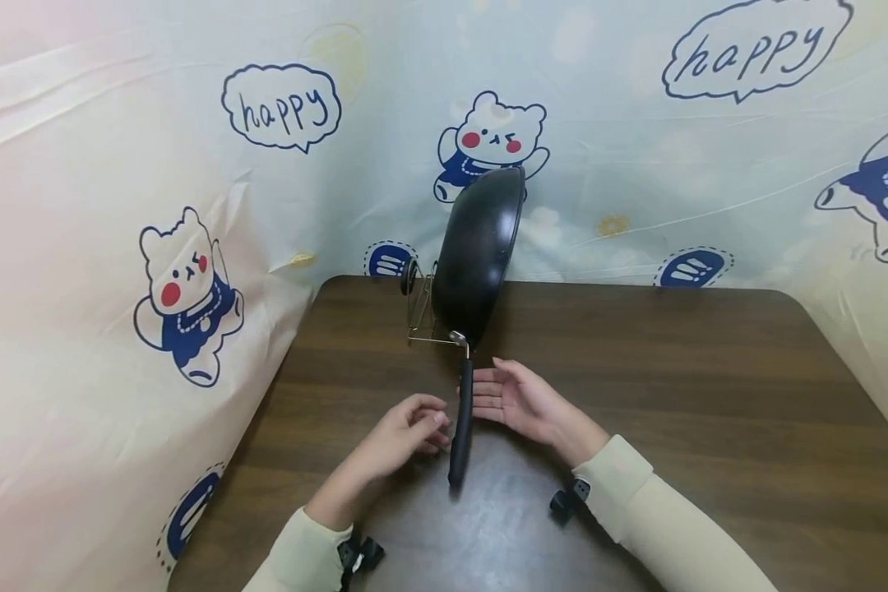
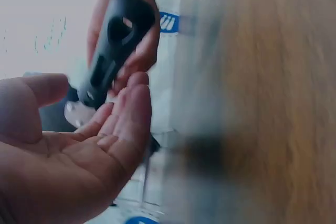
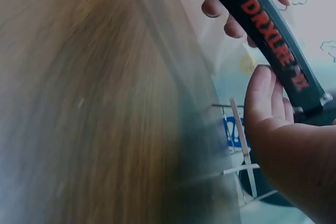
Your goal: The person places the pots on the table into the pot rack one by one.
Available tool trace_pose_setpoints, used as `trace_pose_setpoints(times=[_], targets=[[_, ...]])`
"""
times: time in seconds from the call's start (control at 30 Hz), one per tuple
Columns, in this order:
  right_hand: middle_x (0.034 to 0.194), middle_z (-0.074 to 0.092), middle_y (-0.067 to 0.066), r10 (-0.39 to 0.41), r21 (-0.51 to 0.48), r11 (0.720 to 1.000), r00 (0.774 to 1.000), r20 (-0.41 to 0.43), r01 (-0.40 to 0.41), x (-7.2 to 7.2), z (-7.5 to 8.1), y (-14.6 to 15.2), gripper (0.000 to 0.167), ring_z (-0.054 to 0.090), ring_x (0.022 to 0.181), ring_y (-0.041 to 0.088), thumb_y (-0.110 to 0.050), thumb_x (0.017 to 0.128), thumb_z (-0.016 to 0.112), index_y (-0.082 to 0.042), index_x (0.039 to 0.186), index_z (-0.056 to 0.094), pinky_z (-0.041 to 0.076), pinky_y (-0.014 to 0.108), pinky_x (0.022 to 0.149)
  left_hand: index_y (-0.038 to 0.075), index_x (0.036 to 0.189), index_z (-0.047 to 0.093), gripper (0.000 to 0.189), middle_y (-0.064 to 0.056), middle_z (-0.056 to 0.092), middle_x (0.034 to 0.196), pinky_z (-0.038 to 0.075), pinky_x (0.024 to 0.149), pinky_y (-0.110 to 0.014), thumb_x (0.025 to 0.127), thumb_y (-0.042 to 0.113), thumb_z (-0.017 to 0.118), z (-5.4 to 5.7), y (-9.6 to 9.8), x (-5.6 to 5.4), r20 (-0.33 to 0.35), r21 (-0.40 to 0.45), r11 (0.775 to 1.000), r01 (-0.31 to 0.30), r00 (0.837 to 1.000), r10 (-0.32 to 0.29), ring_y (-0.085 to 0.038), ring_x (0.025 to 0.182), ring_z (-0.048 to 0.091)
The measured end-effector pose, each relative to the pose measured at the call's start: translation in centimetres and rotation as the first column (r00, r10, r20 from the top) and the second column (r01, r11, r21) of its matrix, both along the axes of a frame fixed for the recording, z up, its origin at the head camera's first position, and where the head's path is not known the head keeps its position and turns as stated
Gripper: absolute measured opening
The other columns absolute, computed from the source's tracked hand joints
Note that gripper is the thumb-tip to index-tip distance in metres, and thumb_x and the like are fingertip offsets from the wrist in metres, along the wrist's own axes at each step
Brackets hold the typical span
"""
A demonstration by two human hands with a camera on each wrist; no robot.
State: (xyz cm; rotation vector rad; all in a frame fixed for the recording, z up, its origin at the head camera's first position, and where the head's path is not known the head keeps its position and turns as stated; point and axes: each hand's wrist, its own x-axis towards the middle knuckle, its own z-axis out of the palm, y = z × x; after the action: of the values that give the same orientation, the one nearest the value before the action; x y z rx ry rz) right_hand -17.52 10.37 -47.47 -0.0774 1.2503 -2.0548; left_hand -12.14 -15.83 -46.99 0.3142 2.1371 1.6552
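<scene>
A black wok [image 1: 481, 247] stands on its side, its base turned to the left, against a thin wire rack [image 1: 420, 337]. Its long black handle [image 1: 462, 427] reaches toward me between my hands and bears red lettering in the right wrist view. On the left, my left hand [image 1: 405, 434] is beside the handle, fingers loosely bent and holding nothing. My right hand [image 1: 529, 403] is on the other side, palm toward the handle, fingers straight with their tips right at it. The left wrist view shows my left palm [image 2: 79, 156] below the handle's holed end [image 2: 126, 22].
A small round black knob [image 1: 409, 277] shows at the rack's left side. The brown wooden table [image 1: 673, 370] extends to both sides of the wok. Behind it hangs a pale cloth [image 1: 599, 148] printed with bears and lettering.
</scene>
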Motion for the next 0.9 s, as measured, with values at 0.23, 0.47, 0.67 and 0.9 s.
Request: trace_pose_setpoints(times=[0.23, 0.47, 0.67, 0.9], targets=[[0.157, 0.059, 0.027, -0.022, 0.007, 1.0, 1.0, -0.008, 0.022, 0.8, -0.1, 4.1, 0.071, 0.062, 0.141, 0.032, -0.039, 0.121, 0.024, 0.014, 0.167, 0.021, 0.059, 0.032, 0.109, -0.009, 0.161, 0.038, 0.068, -0.037, 0.055, 0.154, 0.063, 0.104, -0.035, 0.121, 0.045, 0.037, -0.8, -2.1, -2.0, 0.194, 0.212, 0.975, -0.059, 0.981, 0.017, -0.021, 0.12, 0.075], [0.135, 0.076, 0.009, -0.061, -0.052, 0.997, 0.998, 0.007, 0.062, 2.1, 0.9, 9.5, 0.063, 0.073, 0.126, 0.022, -0.04, 0.122, 0.024, 0.009, 0.159, 0.039, 0.06, 0.033, 0.11, -0.006, 0.166, 0.029, 0.084, -0.019, 0.064, 0.154, 0.06, 0.11, -0.034, 0.118, 0.062, 0.024, -0.4, -3.7, -3.1, 0.266, 0.459, 0.886, -0.073, 0.962, -0.058, -0.023, 0.131, 0.071], [0.135, 0.078, 0.01, -0.059, -0.136, 0.989, 0.998, -0.028, 0.055, 3.0, 2.6, 13.8, 0.054, 0.075, 0.126, 0.021, -0.04, 0.122, 0.028, -0.004, 0.138, 0.066, 0.059, 0.034, 0.113, 0.004, 0.16, 0.041, 0.077, -0.004, 0.072, 0.142, 0.058, 0.114, -0.034, 0.116, 0.065, 0.02, 1.4, -5.5, -3.8, 0.191, 0.543, 0.838, -0.05, 0.979, -0.065, -0.021, 0.132, 0.071], [0.138, 0.078, 0.01, -0.083, -0.145, 0.988, 0.983, -0.163, 0.06, 4.0, 5.2, 17.6, 0.056, 0.075, 0.127, 0.021, -0.036, 0.122, 0.025, -0.006, 0.136, 0.07, 0.06, 0.034, 0.113, 0.01, 0.158, 0.048, 0.071, -0.001, 0.072, 0.144, 0.056, 0.115, -0.031, 0.117, 0.062, 0.02, 4.9, -7.4, -4.3, -0.018, 0.465, 0.885, -0.018, 0.999, 0.03, -0.017, 0.131, 0.071]])
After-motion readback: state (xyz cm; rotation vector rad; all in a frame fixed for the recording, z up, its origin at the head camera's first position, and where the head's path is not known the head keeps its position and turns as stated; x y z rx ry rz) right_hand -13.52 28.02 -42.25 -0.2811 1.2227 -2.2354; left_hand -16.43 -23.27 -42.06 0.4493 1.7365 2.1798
